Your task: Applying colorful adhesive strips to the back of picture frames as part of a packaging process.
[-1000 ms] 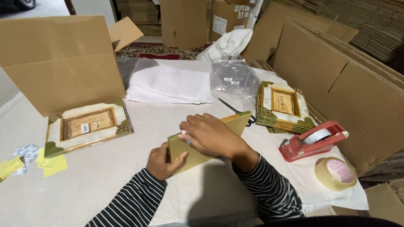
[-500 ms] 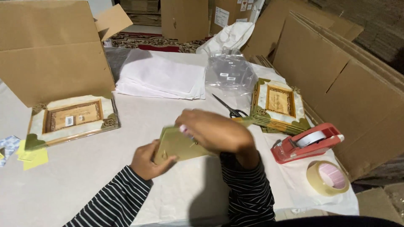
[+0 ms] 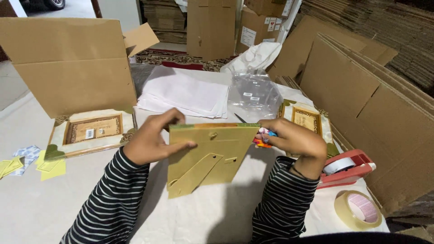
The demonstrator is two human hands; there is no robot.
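Presently the picture frame stands upright, back facing the person, between both hands: left hand clasps its left edge, right hand pinches the upper right corner.

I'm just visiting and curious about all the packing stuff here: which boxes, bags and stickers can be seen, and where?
Open cardboard box: far left on the table, brown, flaps up.
Clear plastic bags: centre back, crumpled, with small white stickers.
White sticker: small rectangle on the framed picture lying left.
Carton with labels: background, brown, white rectangular labels.
Flat cardboard sheets: leaning at right, brown.
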